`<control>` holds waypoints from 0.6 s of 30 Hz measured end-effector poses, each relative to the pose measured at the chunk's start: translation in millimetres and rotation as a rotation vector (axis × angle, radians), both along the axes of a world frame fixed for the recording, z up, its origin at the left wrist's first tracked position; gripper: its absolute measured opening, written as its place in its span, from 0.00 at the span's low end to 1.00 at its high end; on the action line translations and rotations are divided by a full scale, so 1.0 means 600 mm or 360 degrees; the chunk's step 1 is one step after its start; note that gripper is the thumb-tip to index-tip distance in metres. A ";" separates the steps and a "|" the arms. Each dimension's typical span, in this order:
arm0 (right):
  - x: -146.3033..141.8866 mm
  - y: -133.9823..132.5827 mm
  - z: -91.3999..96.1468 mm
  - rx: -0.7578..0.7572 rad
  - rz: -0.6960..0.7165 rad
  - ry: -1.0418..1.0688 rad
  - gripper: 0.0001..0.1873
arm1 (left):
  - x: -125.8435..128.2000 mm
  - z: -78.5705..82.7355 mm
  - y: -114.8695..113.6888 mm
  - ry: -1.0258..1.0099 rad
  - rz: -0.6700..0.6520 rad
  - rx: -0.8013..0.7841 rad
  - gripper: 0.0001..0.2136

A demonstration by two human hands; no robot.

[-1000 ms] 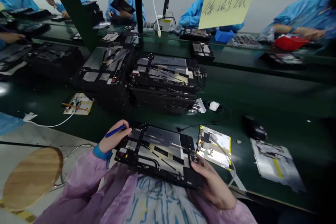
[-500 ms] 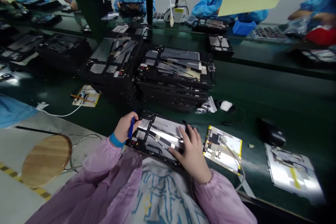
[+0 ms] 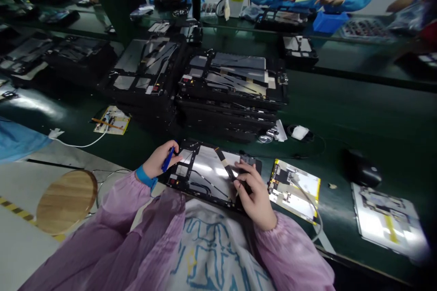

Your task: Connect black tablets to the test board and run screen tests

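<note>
Opened tablet at the green bench

From my distance, I see it at the near edge, before the stacked tablets. The left hand grips a blue pen-like tool by the tablet's left end. The right hand bends its fingers at a dark ribbon cable (whether they pinch it, I cannot tell).

One blue tool — one mouse.
</note>
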State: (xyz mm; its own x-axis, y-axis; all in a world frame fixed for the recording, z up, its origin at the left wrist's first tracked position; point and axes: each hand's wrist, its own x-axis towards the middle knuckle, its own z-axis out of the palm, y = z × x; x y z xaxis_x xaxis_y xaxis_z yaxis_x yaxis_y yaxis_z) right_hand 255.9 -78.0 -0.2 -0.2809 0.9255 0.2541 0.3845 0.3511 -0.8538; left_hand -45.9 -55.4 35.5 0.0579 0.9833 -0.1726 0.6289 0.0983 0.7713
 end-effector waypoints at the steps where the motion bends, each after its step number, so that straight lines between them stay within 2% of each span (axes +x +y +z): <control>1: 0.005 0.003 0.002 -0.0033 0.0091 0.0084 0.08 | 0.002 0.000 0.001 0.0025 0.0052 0.0055 0.10; 5: 0.037 0.019 0.012 -0.0222 0.0548 0.0284 0.18 | 0.009 0.010 0.002 -0.0104 0.0202 0.0103 0.08; 8: 0.059 0.034 0.035 -0.0284 0.0704 0.0289 0.23 | 0.019 0.022 0.001 -0.0292 0.0240 0.0076 0.08; 10: 0.068 0.041 0.061 -0.0328 0.0781 0.0203 0.21 | 0.029 0.031 -0.003 -0.0383 0.0297 0.0154 0.10; 12: 0.073 0.043 0.092 -0.0327 0.0846 0.0009 0.17 | 0.041 0.043 -0.009 -0.0385 0.0361 0.0330 0.12; 14: 0.077 0.040 0.119 -0.0267 0.0847 -0.0226 0.16 | 0.052 0.057 -0.017 -0.0304 0.0401 0.0619 0.13; 16: 0.082 0.032 0.135 -0.0243 0.0747 -0.0406 0.17 | 0.061 0.071 -0.025 -0.0240 0.0417 0.0994 0.14; 18: 0.088 0.028 0.137 -0.0353 0.0583 -0.0447 0.15 | 0.069 0.082 -0.036 -0.0263 0.0460 0.1303 0.17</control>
